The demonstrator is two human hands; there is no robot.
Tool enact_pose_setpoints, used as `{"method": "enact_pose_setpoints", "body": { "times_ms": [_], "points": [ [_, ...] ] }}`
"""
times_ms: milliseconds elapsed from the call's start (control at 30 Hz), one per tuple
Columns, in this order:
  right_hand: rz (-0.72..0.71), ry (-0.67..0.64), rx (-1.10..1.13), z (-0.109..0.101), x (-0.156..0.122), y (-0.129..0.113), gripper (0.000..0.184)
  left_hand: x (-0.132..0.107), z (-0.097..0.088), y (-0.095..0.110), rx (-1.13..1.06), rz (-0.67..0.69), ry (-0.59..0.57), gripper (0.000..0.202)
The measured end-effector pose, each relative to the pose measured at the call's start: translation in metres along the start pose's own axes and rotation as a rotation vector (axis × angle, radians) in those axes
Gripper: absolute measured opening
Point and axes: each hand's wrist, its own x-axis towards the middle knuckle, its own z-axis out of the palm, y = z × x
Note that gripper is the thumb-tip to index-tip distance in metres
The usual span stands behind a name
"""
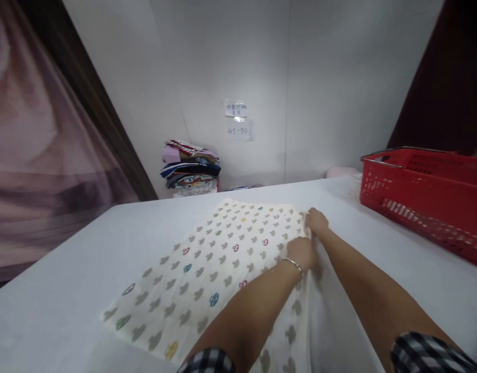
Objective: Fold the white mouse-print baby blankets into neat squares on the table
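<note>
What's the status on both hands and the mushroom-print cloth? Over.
Left grip at cloth's right edge, fingers partly hidden. Right grip at far right corner. Cloth spread on table. Red basket stands clear, right.

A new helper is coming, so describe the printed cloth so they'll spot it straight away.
On the large white table, look left of the red basket. The printed cloth lies there, the left hand and right hand at its right edge. Unlike the folded fabric stack by the wall, it is spread out, white with rows of grey mushroom shapes, a few coloured.
</note>
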Motion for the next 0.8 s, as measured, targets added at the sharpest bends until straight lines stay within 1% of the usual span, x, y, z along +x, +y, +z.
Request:
{"method": "enact_pose_setpoints", "body": {
  "times_ms": [67, 133, 200, 267, 333, 400, 500, 567, 600, 667, 733, 800],
  "points": [
    [-0.039, -0.003, -0.125, 0.002, -0.003, 0.002, 0.022, -0.005, 0.003, 0.0, 0.005, 0.08, 0.005, 0.038],
    [-0.077, -0.021, -0.219, 0.004, -0.006, 0.004, 0.025, -0.012, 0.006, -0.01, -0.006, 0.178, 0.0, 0.04],
    [-0.104, -0.042, -0.289, 0.004, -0.007, 0.004, 0.027, -0.021, 0.004, -0.033, -0.042, 0.216, 0.006, 0.041],
    [-0.105, -0.061, -0.339, 0.002, -0.008, 0.004, 0.028, -0.033, -0.005, -0.07, -0.061, 0.181, 0.066, 0.039],
    [-0.084, -0.078, -0.374, 0.0, -0.008, 0.004, 0.03, -0.047, -0.023, -0.12, -0.018, 0.082, 0.187, 0.035],
    [-0.066, -0.099, -0.402, -0.002, -0.007, 0.004, 0.034, -0.065, -0.046, -0.176, 0.102, -0.175, 0.27, 0.029],
    [-0.06, -0.152, -0.449, -0.004, -0.007, 0.005, 0.045, -0.102, -0.08, -0.256, 0.159, -0.457, 0.347, 0.034],
    [-0.074, -0.188, -0.47, -0.004, -0.009, 0.005, 0.052, -0.129, -0.095, -0.298, 0.162, -0.627, 0.354, 0.039],
    [-0.084, -0.202, -0.474, -0.005, -0.01, 0.005, 0.055, -0.141, -0.099, -0.314, 0.148, -0.692, 0.334, 0.04],
    [-0.106, -0.221, -0.479, -0.007, -0.016, 0.005, 0.061, -0.162, -0.102, -0.338, 0.11, -0.777, 0.295, 0.041],
    [-0.1, -0.212, -0.472, -0.009, -0.026, 0.005, 0.067, -0.176, -0.101, -0.352, 0.069, -0.82, 0.258, 0.042],
    [-0.078, -0.191, -0.449, -0.011, -0.04, 0.005, 0.071, -0.184, -0.099, -0.36, 0.032, -0.836, 0.227, 0.041]
  ]
}}
